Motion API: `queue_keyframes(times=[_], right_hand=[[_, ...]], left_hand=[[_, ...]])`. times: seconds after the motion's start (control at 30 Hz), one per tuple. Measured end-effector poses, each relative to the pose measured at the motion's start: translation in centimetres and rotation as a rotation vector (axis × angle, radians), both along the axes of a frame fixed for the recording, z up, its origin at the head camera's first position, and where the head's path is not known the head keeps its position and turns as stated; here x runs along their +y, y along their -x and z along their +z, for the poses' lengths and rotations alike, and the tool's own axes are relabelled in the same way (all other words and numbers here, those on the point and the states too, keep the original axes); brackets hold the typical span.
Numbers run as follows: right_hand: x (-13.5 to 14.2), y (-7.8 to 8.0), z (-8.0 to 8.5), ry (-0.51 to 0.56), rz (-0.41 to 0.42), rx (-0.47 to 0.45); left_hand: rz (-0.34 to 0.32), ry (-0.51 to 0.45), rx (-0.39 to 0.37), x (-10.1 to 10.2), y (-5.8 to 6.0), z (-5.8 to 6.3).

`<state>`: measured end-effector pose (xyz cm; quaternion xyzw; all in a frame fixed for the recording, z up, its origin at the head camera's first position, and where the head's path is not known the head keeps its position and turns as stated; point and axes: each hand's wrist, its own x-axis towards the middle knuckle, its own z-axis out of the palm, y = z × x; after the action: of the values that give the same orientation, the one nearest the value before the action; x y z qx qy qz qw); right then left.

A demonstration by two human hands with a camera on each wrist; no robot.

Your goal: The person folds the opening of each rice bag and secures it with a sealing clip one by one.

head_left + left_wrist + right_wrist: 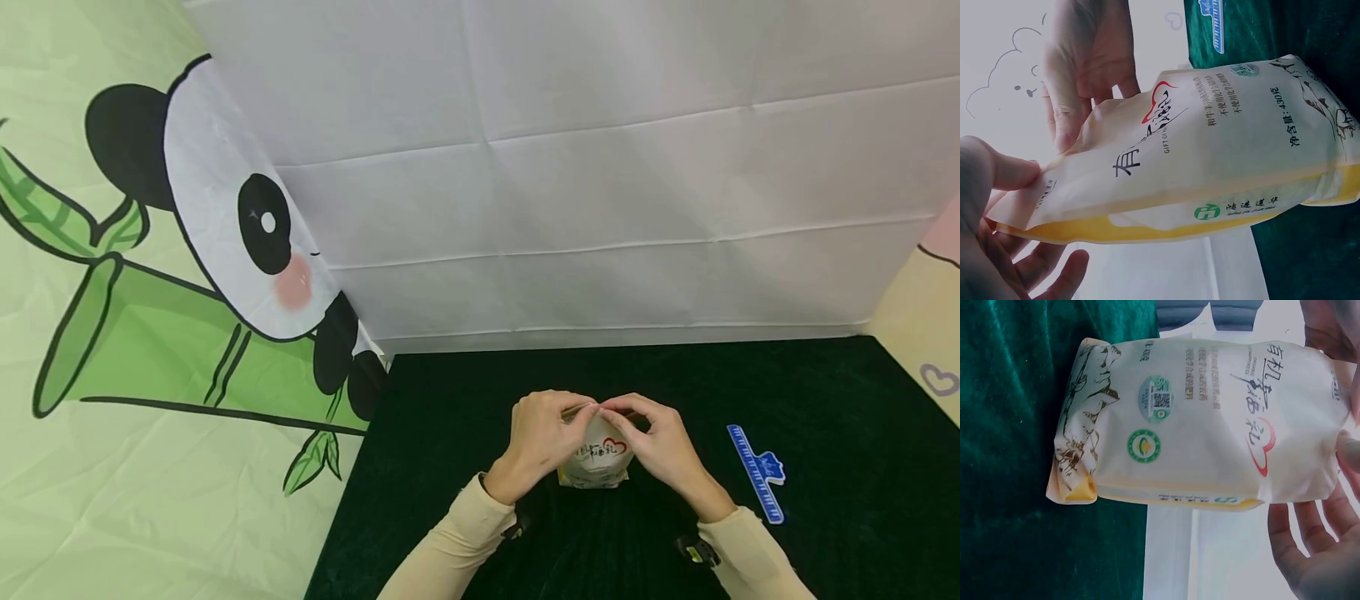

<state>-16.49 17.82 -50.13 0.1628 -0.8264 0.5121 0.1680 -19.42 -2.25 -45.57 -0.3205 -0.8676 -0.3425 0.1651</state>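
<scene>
A cream paper food bag [596, 473] with dark lettering, a red heart outline and yellow side edges stands upright on the dark green cloth. My left hand [542, 435] pinches its top edge at the left corner, thumb on the near face. At the top edge's other side, my right hand [663, 440] pinches the paper between thumb and fingers. The two thumbs nearly meet at the top middle. In the left wrist view, the bag's [1210, 144] printed front and yellow side show. The right wrist view shows the bag [1179, 419] with green round seals. Its contents are hidden.
To the right of my right hand lies a blue ruler-like strip [753, 475] with white marks and a shaped tab. The green cloth [450, 392] covers the table. A white curtain [600, 208] hangs behind, and a panda-print cloth [112, 467] hangs at left.
</scene>
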Motion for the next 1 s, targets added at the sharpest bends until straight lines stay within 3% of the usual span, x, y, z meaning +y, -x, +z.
queue_keyframes(times=[0.47,1.0], right_hand=[[-0.13,0.25,-0.24,-0.019,-0.042,0.007],[0.06,0.02,-0.1,-0.004,-0.023,0.015]], left_hand=[[0.008,0.005,-0.053,0.02,-0.15,0.09],[0.028,0.043,-0.053,0.48,-0.11,0.12]])
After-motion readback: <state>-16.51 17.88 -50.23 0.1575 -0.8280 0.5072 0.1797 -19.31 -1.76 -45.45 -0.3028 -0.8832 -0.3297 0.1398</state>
